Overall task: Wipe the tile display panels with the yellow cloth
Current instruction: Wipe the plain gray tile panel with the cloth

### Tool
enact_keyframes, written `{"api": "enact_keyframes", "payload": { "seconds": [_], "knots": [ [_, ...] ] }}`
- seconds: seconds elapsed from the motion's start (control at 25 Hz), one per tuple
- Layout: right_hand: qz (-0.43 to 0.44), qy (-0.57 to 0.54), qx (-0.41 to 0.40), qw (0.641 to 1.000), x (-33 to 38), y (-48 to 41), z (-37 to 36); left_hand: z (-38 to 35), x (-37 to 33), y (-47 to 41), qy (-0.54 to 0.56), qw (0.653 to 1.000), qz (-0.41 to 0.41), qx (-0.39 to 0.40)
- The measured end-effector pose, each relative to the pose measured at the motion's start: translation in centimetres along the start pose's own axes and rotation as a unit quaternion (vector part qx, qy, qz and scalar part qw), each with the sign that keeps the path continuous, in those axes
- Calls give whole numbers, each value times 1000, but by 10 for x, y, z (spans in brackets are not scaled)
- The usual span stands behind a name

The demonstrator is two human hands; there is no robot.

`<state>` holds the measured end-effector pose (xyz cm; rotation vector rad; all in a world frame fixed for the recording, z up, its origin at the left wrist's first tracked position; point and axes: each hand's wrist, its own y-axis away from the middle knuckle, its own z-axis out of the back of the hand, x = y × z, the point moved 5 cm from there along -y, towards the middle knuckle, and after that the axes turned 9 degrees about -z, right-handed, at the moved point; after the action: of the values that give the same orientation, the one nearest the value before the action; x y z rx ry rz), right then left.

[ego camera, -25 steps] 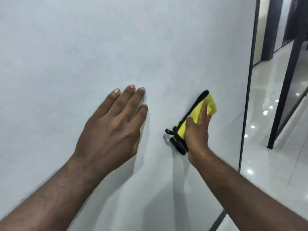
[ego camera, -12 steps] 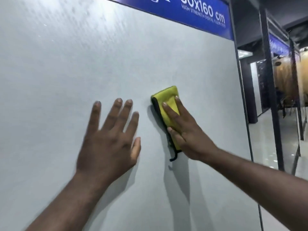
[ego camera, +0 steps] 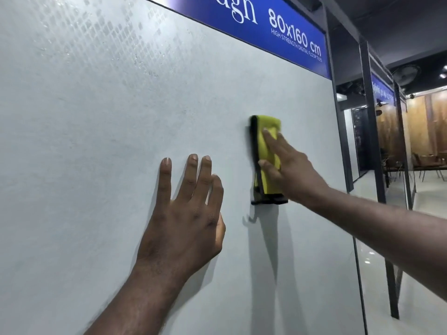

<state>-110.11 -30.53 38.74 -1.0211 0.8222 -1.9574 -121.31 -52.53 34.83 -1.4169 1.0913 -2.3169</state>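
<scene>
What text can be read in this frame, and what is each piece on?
"80x160 cm": blue sign above the panel.
"HIGH STRENGTH DIGITAL FLOOR TILES": same sign, small print under the size.
"gh": same sign, the end of a larger word cut off by the frame edge.
Far blue sign: white writing, too blurred to read.

**One head-worn wide-angle camera, close to a grey panel [ego camera: 96, 141]**
It looks forward along the panel and seems tilted a little upward, though the wide lens makes this hard to judge. The panel fills the frame from 6 round to 12 o'clock. The left hand [ego camera: 186, 213] comes in from 7 o'clock and the right hand [ego camera: 290, 170] from 4. A blue sign [ego camera: 266, 27] crosses at 1 o'clock, and a showroom hall [ego camera: 423, 141] recedes at 3.
</scene>
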Motion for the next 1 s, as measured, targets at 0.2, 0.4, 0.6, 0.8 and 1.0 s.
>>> {"api": "enact_keyframes", "payload": {
  "seconds": [0.2,0.4,0.6,0.8,1.0],
  "knots": [
    [224,20,-57,973,61,9,6,-3,-1,0,-10,1000,-1,3],
    [-97,-81,-76,989,5,-44,-10,0,-1,0,-13,1000,-6,7],
    [262,-18,-105,959,42,-22,-9,1,-2,-17,-3,1000,12,-4],
    [-225,-180,-60,956,-82,-65,-42,-10,-20,-29,-14,1000,18,10],
    [78,-189,-92,975,-62,51,-82,-34,-70,-39,-19,999,9,39]
  ]
}}
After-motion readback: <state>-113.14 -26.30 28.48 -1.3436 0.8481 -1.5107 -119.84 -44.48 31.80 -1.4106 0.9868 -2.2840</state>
